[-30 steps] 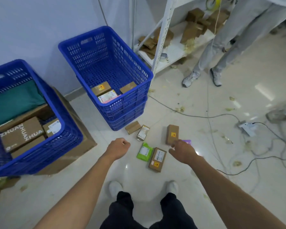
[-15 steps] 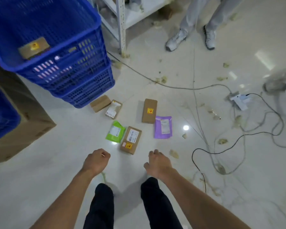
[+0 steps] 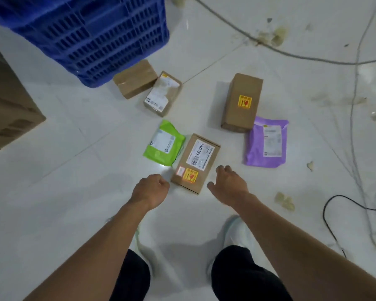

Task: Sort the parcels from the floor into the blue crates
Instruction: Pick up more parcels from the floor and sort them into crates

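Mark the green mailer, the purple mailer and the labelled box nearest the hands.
green mailer (image 3: 163, 142): head view, on its white label.
purple mailer (image 3: 268, 141): head view, on its white label.
labelled box (image 3: 195, 164): head view, middle of its top face.

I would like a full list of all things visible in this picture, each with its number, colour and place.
crate: one, blue, top left.
large carton: one, brown, left edge.
plain box: one, brown, beside the crate.
labelled box: one, brown, against the plain box.
tall box: one, brown, yellow sticker, right of centre.
purple mailer: one, beside the tall box.
green mailer: one, centre.
near box: one, brown, between the hands.
cables: several, grey and black, right.
scraps: several, yellowish, scattered.
legs: two, black trousers, bottom.
left hand: fist, empty.
right hand: relaxed, empty.
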`<state>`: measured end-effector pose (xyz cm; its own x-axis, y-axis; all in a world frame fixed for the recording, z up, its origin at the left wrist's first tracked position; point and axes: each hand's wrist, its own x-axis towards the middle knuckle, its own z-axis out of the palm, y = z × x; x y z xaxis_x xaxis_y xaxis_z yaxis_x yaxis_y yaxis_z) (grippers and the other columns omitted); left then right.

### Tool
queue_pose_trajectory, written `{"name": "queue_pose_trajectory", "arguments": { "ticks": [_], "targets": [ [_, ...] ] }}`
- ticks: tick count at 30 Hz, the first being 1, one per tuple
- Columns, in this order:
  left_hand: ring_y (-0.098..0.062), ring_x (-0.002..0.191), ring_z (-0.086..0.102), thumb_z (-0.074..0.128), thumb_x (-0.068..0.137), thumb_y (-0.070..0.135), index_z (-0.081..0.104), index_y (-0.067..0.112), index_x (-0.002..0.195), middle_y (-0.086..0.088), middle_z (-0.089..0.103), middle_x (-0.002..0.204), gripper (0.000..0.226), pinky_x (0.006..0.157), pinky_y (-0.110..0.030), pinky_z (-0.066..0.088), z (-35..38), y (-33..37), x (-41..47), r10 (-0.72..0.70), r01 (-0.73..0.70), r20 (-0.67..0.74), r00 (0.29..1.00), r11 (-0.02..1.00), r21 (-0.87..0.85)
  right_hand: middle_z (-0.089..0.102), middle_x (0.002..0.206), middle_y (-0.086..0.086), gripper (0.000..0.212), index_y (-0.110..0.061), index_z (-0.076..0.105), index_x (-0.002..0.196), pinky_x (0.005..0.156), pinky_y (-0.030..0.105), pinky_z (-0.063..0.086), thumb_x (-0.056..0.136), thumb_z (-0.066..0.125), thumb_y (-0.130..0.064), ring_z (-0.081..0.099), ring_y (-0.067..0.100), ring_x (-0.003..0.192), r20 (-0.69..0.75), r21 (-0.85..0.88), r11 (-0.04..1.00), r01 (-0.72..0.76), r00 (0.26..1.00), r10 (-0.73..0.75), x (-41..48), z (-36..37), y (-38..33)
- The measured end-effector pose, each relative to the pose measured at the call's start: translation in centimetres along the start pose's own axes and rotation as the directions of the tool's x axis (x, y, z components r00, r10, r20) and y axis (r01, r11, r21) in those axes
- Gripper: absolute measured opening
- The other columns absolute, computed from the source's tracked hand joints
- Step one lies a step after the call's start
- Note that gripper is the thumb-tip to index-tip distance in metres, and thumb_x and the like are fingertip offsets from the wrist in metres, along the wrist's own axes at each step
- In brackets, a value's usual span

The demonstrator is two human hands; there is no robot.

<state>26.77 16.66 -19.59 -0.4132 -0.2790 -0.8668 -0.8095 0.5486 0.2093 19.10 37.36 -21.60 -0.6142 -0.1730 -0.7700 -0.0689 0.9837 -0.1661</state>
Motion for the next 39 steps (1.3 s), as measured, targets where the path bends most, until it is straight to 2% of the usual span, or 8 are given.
{"name": "queue_pose_trajectory", "arguments": {
  "ticks": [5, 8, 11, 16, 20, 24, 31, 39],
  "targets": [
    [-0.034, 0.107, 0.067, 0.048, 0.093, 0.054, 0.067, 0.007, 0.115, -0.015, 0.072, 0.113, 0.055, 0.098, -0.041, 0.051, 6.8, -0.5, 9.0, -0.185, 0.187, 0.028, 0.982, 0.965, -0.185, 0.039, 0.139, 0.009, 0.070, -0.016, 0.034, 0.144, 0.101, 0.046, 0.040, 0.084, 0.063, -0.038, 0.042, 0.031, 0.127, -0.234, -0.088, 0.984, 0.152, 0.957, -0.169, 10.5, 3.0, 0.7],
    [-0.033, 0.098, 0.071, 0.041, 0.094, 0.058, 0.068, 0.009, 0.113, -0.014, 0.074, 0.107, 0.058, 0.095, -0.041, 0.053, 9.7, -0.6, 11.9, -0.297, 0.285, 0.011, 0.955, 0.904, -0.318, 0.039, 0.142, 0.008, 0.082, -0.018, 0.027, 0.148, 0.103, 0.049, 0.039, 0.081, 0.067, -0.044, 0.041, 0.030, 0.129, -0.224, -0.109, 0.969, 0.221, 0.944, -0.241, 14.6, 3.5, 1.3],
    [-0.031, 0.079, 0.074, 0.048, 0.093, 0.052, 0.070, 0.012, 0.103, -0.013, 0.075, 0.095, 0.046, 0.077, -0.034, 0.056, 11.4, -0.7, 12.8, -0.330, 0.320, 0.096, 0.939, 0.737, -0.595, 0.044, 0.134, 0.007, 0.081, -0.018, 0.029, 0.144, 0.096, 0.048, 0.043, 0.080, 0.067, -0.050, 0.045, 0.030, 0.122, -0.193, -0.017, 0.978, 0.208, 0.959, -0.208, 16.1, 4.0, 1.6],
    [-0.032, 0.093, 0.071, 0.057, 0.094, 0.046, 0.061, 0.013, 0.110, -0.012, 0.071, 0.105, 0.037, 0.065, -0.031, 0.050, 11.1, 0.2, 12.1, -0.347, 0.317, 0.144, 0.927, 0.517, -0.796, 0.048, 0.129, 0.008, 0.076, -0.016, 0.033, 0.141, 0.093, 0.042, 0.044, 0.082, 0.068, -0.049, 0.049, 0.029, 0.115, -0.131, 0.024, 0.982, 0.187, 0.975, -0.182, 15.6, 3.0, 1.6],
    [-0.032, 0.100, 0.066, 0.056, 0.094, 0.039, 0.055, 0.014, 0.111, -0.012, 0.067, 0.111, 0.030, 0.091, -0.042, 0.056, 9.4, 1.4, 8.8, -0.361, 0.310, 0.118, 0.925, 0.536, -0.785, 0.049, 0.128, 0.008, 0.077, -0.015, 0.033, 0.142, 0.094, 0.043, 0.046, 0.083, 0.068, -0.048, 0.052, 0.029, 0.114, -0.139, 0.053, 0.986, 0.155, 0.979, -0.147, 12.5, 1.2, 1.5],
    [-0.033, 0.102, 0.065, 0.054, 0.091, 0.031, 0.062, 0.009, 0.115, -0.013, 0.068, 0.110, 0.034, 0.095, -0.047, 0.055, 6.6, 2.4, 4.0, -0.343, 0.257, 0.058, 0.938, 0.569, -0.781, 0.050, 0.127, 0.009, 0.074, -0.014, 0.034, 0.142, 0.091, 0.040, 0.045, 0.083, 0.065, -0.047, 0.054, 0.032, 0.114, -0.161, 0.087, 0.986, 0.143, 0.979, -0.127, 7.6, -1.9, 1.5],
    [-0.024, 0.082, 0.061, 0.058, 0.087, 0.029, 0.065, 0.014, 0.084, -0.006, 0.068, 0.092, 0.017, 0.086, -0.042, 0.056, -1.2, 4.0, -8.2, -0.313, 0.159, -0.054, 0.948, 0.617, -0.770, 0.052, 0.128, 0.007, 0.068, -0.018, 0.038, 0.142, 0.090, 0.041, 0.046, 0.084, 0.064, -0.043, 0.055, 0.032, 0.116, -0.183, 0.170, 0.976, 0.133, 0.978, -0.101, -4.7, -10.7, -0.8],
    [-0.014, 0.084, 0.060, 0.057, 0.089, 0.028, 0.067, 0.025, 0.087, 0.005, 0.067, 0.093, 0.011, 0.070, -0.030, 0.046, -14.2, 3.8, -27.3, -0.255, 0.021, -0.162, 0.953, 0.591, -0.806, 0.048, 0.130, 0.006, 0.061, -0.017, 0.042, 0.138, 0.089, 0.038, 0.044, 0.084, 0.063, -0.036, 0.055, 0.031, 0.115, -0.197, 0.184, 0.954, 0.239, 0.959, -0.202, -22.4, -23.0, -8.9]
  ]
}}
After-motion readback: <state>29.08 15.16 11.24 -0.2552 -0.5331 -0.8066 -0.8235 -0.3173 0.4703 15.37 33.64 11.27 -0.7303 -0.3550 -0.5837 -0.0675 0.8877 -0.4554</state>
